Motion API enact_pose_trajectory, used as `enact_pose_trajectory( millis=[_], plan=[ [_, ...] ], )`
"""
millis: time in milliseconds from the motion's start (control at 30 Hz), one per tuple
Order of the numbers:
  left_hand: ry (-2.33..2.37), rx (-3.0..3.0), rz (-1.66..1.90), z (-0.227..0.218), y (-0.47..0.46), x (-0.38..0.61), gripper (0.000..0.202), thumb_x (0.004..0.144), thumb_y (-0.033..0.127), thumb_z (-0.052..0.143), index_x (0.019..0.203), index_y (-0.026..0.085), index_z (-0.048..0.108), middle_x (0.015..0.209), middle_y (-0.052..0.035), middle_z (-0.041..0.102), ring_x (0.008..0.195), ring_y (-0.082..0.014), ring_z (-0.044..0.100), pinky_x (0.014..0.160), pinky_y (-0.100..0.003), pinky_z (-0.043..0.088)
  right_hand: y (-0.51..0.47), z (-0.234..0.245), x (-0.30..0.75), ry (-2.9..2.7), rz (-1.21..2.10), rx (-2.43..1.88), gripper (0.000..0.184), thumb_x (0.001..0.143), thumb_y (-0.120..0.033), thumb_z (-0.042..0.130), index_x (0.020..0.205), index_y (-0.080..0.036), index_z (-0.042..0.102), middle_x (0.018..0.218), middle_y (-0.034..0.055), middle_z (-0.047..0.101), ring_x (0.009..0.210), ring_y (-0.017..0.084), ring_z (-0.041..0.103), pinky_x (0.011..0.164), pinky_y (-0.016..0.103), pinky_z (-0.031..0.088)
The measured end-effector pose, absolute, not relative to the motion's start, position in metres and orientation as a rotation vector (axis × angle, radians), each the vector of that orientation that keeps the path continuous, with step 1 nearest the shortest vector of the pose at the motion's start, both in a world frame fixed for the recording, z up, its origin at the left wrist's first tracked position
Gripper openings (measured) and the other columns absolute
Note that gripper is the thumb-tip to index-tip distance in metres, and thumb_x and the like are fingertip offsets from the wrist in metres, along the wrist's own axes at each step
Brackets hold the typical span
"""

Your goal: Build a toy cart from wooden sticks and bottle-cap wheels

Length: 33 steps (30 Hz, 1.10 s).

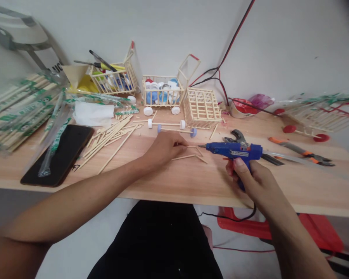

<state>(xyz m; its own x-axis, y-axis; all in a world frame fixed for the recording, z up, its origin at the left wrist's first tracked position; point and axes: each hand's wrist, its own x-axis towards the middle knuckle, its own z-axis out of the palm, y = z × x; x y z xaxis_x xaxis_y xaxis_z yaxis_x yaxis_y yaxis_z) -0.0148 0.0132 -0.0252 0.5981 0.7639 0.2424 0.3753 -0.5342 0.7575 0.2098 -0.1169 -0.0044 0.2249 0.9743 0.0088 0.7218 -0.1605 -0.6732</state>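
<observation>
— While my right hand [247, 178] grips the glue gun [235, 150], its nozzle [202, 146] nearly touches the stick [192, 146] my left hand [164, 149] pinches on the desk [177, 182].
— Risk?
— Hot glue could burn that hand, I judge.

The wooden table [174, 182] carries a stick frame [195, 156], loose sticks [110, 135], a phone [61, 155], pliers [302, 153] and stick-built carts [163, 93].

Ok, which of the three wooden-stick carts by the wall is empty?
The rightmost wooden-stick cart, wheel-less and bare inside; the middle cart holds bottle caps, the left cart tools.
</observation>
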Motion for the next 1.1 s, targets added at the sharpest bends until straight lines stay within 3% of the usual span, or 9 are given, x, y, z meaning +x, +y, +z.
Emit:
enact_pose_trajectory(
  millis=[1100],
  plan=[
    [0.902,2.149,0.758,-0.0231,0.0113,-0.0153,0.018,0.077,0.009,0.061,0.08,0.018,0.076,0.081,-0.003,0.072,0.081,-0.0168,0.064,0.075,-0.028,0.046,-0.1141,-0.0001,0.2051,-1.624,0.391,-2.081,0.06,0.083,-0.075,0.033,0.061,-0.022,0.049,0.053,0.0032,0.052,0.051,0.017,0.05,0.049,0.031,0.038]
  ],
)
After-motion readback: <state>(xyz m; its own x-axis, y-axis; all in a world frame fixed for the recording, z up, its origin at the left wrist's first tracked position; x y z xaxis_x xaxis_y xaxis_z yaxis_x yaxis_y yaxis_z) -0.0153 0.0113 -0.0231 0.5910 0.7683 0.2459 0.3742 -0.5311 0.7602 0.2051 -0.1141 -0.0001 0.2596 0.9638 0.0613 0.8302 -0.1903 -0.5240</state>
